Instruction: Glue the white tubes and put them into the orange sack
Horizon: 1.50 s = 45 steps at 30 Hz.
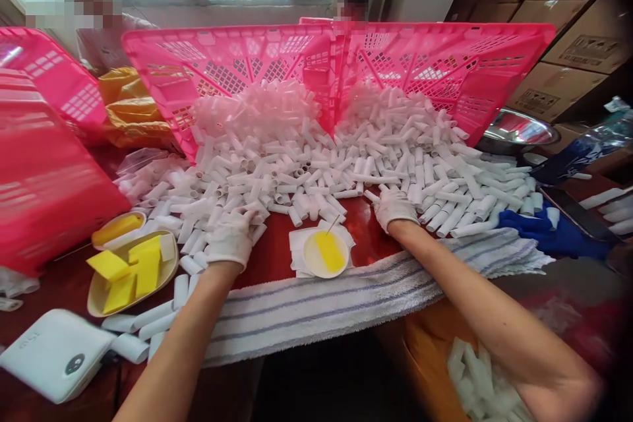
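A wide heap of short white tubes point(297, 171) lies on the red table point(270, 250). My left hand point(230, 237), in a white glove, is at the heap's front left edge, its fingers bent among the tubes; what they hold, if anything, is hard to make out. My right hand point(394, 206), also gloved in white, touches the heap's front edge right of the middle, fingers apart. Between my hands sits a small round dish point(309, 257) with a yellow piece point(329, 252) and a thin stick in it, on white paper. A striped towel point(316, 310) runs along the table edge.
Pink baskets point(445, 56) stand tilted behind the heap. At left are a tray point(171, 270) of yellow sponge pieces and a white device point(57, 356). A metal bowl point(519, 128), a bottle point(606, 128) and a blue cloth point(568, 234) are at right. Two people are beyond the baskets.
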Available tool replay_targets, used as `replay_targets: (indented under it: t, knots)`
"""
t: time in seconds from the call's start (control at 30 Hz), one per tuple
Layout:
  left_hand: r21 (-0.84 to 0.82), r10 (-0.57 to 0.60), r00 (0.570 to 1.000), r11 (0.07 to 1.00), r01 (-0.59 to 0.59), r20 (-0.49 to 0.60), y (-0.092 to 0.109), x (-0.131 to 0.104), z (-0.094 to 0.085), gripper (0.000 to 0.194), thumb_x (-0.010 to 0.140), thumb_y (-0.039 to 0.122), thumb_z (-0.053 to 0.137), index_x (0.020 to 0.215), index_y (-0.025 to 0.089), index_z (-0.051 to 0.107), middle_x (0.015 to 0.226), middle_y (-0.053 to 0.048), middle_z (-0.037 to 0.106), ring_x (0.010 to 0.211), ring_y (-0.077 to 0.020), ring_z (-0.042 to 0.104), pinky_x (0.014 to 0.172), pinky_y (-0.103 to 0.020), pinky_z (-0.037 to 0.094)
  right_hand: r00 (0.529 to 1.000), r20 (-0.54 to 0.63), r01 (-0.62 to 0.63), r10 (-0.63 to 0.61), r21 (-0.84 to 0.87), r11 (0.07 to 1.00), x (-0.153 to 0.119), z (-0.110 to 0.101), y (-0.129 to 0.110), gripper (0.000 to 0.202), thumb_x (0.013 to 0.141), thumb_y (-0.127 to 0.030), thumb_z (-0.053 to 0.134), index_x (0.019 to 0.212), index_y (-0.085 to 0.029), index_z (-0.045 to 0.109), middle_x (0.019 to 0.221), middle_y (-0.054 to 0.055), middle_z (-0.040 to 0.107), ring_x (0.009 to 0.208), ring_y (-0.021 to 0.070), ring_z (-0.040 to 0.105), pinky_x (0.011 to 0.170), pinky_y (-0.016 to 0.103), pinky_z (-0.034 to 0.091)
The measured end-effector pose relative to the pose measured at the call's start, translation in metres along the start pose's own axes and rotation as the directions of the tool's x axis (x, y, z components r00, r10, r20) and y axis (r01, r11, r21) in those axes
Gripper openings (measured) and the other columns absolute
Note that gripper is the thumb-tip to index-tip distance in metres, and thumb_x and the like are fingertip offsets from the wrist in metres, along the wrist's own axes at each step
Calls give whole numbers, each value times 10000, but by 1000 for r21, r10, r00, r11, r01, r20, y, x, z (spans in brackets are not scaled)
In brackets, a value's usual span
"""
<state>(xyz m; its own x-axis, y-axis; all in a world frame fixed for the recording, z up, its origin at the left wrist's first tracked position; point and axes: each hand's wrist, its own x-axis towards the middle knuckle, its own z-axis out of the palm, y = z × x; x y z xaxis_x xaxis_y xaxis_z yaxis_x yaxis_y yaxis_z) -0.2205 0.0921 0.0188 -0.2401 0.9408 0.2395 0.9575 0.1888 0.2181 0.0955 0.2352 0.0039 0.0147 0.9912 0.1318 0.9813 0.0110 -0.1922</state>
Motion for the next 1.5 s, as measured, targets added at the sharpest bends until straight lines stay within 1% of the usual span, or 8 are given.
replay_targets:
  t: [0.1,0.3,0.47,0.63,0.77,0.9,1.17,1.5]
  knots:
    - [39,80,997,996,-80,-2,9,-4,-1,272,820,326,452,988,218,636,1123,-90,583,986,-250,515,868,-376,382,997,-5,70,-71,271,960,-28,-6,13,406,820,-412,537,1120,-142,581,958,150,649,842,242,612,735,344,467]
    - [-485,-175,984,860,156,6,40,-29,1,304,756,381,528,988,196,592,845,-35,633,775,-167,577,756,-284,462,829,217,55,-515,885,462,-88,-7,-1,443,826,-474,501,1130,-161,574,895,55,667,649,129,594,569,244,483]
    - [-722,-259,949,621,305,179,57,-53,7,353,661,355,629,946,170,533,875,-32,639,800,-168,618,775,-304,497,877,34,251,-479,817,519,-92,19,-18,269,844,-370,497,970,-167,622,893,55,672,783,158,625,721,297,517]
    - [-651,-288,941,682,332,178,63,-70,11,263,702,318,606,921,192,532,862,-22,644,785,-165,631,755,-287,506,737,-212,581,-642,684,442,-95,32,-4,173,827,-287,545,957,-221,639,920,58,645,870,174,611,799,328,514]
    - [-558,-205,974,800,223,95,67,-77,20,310,790,293,533,1082,189,545,1018,-63,624,882,-176,619,823,-303,487,794,-183,509,-580,721,469,-104,28,-5,255,874,-289,500,1098,-219,598,983,62,651,869,162,624,775,300,526]
    - [-279,-97,986,951,132,135,68,-77,19,343,847,270,453,1153,158,559,1094,-117,559,930,-215,589,836,-338,465,734,-238,634,-636,575,517,-109,22,-6,172,852,-286,539,972,-250,657,870,47,654,827,166,605,764,307,509]
    - [-19,-72,965,997,80,254,69,-74,13,346,877,277,387,1153,189,577,1038,-123,549,858,-230,584,735,-341,458,756,-249,611,-606,602,514,-119,26,0,195,867,-292,522,995,-233,656,880,54,651,816,168,604,753,307,510]
    - [-365,-192,968,900,239,161,58,-89,16,339,826,353,509,1130,220,576,1034,-67,629,964,-208,595,865,-329,451,809,-233,544,-539,644,538,-129,31,-5,179,837,-279,551,968,-204,647,906,73,649,836,189,603,774,349,511]
